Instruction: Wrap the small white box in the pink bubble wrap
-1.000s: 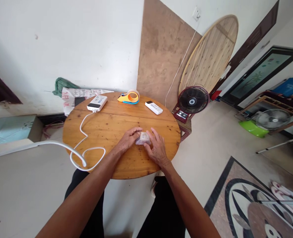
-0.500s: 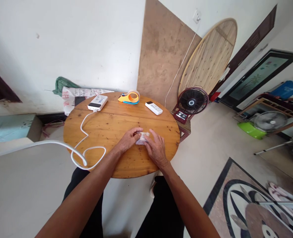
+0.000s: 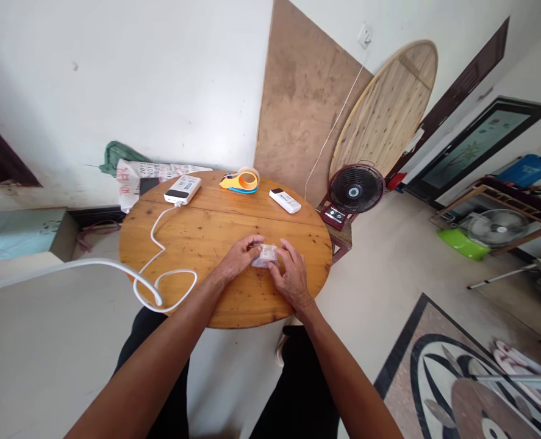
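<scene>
A small clear plastic package (image 3: pixel 265 255) with a whitish label lies low over the round wooden table (image 3: pixel 233 308), between my two hands. My left hand (image 3: pixel 241 256) grips its left side, with the thumb near the front and the fingers bent round the back. On the other side, my right hand (image 3: pixel 292 272) has its thumb and fingertips at the package's right edge. What is inside the package is too small to make out.
Along the table's far side are a white power bank (image 3: pixel 182 190) with a white cable (image 3: pixel 154 228) plugged in, an orange-and-blue tape dispenser (image 3: pixel 240 182) and a second white power bank (image 3: pixel 285 200). A dark red fan (image 3: pixel 355 190) stands beyond the right edge.
My right thumb and fingers have shifted slightly right, off the top of the package towards its edge, so more of it shows. My left hand stays nearly in place.
</scene>
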`<state>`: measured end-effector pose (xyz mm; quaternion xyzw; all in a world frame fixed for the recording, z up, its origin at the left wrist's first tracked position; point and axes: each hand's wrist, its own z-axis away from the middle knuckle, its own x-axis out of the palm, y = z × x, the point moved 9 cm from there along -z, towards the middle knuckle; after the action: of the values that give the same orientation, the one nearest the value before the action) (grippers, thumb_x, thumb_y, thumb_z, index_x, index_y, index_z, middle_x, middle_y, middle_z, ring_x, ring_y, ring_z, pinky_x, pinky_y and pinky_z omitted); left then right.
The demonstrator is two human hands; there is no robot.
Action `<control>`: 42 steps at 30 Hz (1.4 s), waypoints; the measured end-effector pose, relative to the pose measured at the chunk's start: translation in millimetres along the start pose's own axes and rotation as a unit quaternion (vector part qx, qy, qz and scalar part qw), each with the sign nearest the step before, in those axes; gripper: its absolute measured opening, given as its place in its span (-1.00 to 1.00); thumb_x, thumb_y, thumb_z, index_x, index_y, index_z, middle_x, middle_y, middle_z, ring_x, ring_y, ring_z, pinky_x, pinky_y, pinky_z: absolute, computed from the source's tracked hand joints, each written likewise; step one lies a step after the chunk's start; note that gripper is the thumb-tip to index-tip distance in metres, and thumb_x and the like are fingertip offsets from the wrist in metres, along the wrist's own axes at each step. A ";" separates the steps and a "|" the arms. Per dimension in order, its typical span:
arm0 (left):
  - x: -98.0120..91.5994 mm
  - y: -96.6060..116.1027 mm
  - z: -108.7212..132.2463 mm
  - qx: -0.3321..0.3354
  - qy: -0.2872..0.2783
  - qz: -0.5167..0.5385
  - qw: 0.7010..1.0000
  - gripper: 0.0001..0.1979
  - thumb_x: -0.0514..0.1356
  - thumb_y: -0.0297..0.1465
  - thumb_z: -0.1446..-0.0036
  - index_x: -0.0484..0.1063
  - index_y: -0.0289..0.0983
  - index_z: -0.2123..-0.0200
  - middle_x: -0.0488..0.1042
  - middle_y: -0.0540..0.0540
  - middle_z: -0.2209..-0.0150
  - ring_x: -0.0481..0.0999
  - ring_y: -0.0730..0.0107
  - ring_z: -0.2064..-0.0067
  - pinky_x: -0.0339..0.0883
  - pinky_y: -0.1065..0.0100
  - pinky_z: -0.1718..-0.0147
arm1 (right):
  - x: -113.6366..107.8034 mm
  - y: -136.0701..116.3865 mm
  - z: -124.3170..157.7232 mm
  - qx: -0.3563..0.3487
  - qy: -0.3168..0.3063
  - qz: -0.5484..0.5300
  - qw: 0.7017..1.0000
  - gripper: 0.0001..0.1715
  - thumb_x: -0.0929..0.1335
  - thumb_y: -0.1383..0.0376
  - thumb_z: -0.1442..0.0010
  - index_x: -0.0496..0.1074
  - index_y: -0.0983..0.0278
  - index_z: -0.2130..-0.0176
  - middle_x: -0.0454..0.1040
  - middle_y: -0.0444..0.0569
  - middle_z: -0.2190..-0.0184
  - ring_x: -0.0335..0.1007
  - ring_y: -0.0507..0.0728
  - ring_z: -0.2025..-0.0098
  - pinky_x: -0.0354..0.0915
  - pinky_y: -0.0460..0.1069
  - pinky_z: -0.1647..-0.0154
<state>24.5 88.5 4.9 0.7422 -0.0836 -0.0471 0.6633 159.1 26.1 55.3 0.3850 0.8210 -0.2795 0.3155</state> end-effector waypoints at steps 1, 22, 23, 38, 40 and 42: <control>-0.7 -0.2 -0.3 0.001 0.004 0.004 1.000 -0.49 0.23 -0.18 0.06 0.41 -0.34 0.05 0.48 -0.15 0.11 0.45 0.28 0.18 0.33 0.26 0.18 | -0.1 0.3 0.2 0.002 0.001 0.000 1.000 -0.62 0.32 0.24 -0.18 0.35 0.28 0.00 0.27 0.16 -0.17 0.26 0.23 -0.12 0.19 0.13 -0.08; -3.1 0.9 -0.7 0.010 0.009 0.008 1.000 -0.53 0.22 -0.18 0.04 0.42 -0.33 0.08 0.48 -0.13 0.13 0.45 0.29 0.17 0.33 0.26 0.15 | 5.2 -4.6 -0.6 -0.015 -0.039 0.028 0.999 -0.63 0.32 0.28 -0.18 0.41 0.20 -0.01 0.20 0.10 -0.22 0.23 0.25 -0.12 0.18 0.15 -0.06; -3.2 0.6 -0.9 0.011 0.010 0.006 1.000 -0.53 0.22 -0.18 0.04 0.42 -0.33 0.08 0.48 -0.13 0.14 0.45 0.29 0.17 0.33 0.26 0.15 | 5.7 -4.9 -1.1 -0.016 -0.041 0.032 0.998 -0.64 0.31 0.29 -0.19 0.42 0.20 0.00 0.21 0.10 -0.22 0.22 0.25 -0.13 0.17 0.15 -0.06; -1.3 -0.2 0.4 0.017 0.000 0.015 1.000 -0.50 0.24 -0.18 0.06 0.39 -0.35 0.08 0.46 -0.11 0.19 0.43 0.32 0.22 0.32 0.30 0.20 | -1.5 -6.5 -0.2 -0.018 -0.017 0.032 0.999 -0.62 0.30 0.26 -0.22 0.36 0.26 -0.04 0.24 0.13 -0.20 0.23 0.22 -0.12 0.16 0.12 -0.06; -1.2 -1.2 -0.2 0.015 -0.001 0.016 1.000 -0.50 0.24 -0.19 0.06 0.39 -0.35 0.08 0.46 -0.11 0.19 0.43 0.33 0.23 0.32 0.31 0.22 | -1.2 -5.2 -0.8 -0.010 -0.018 0.037 0.999 -0.54 0.32 0.23 -0.20 0.33 0.26 -0.09 0.22 0.15 -0.21 0.24 0.24 -0.10 0.16 0.13 -0.05; -0.6 -1.5 -0.4 0.013 -0.006 0.017 1.000 -0.51 0.24 -0.19 0.06 0.39 -0.35 0.08 0.47 -0.11 0.20 0.43 0.34 0.24 0.31 0.32 0.23 | 2.9 -6.5 -1.8 -0.014 -0.036 0.046 0.998 -0.55 0.32 0.21 -0.20 0.35 0.22 -0.08 0.20 0.12 -0.23 0.22 0.25 -0.11 0.15 0.14 -0.06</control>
<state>24.0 89.2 3.5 0.7491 -0.1008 -0.0387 0.6536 151.8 25.2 55.7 0.4073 0.7943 -0.2676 0.3629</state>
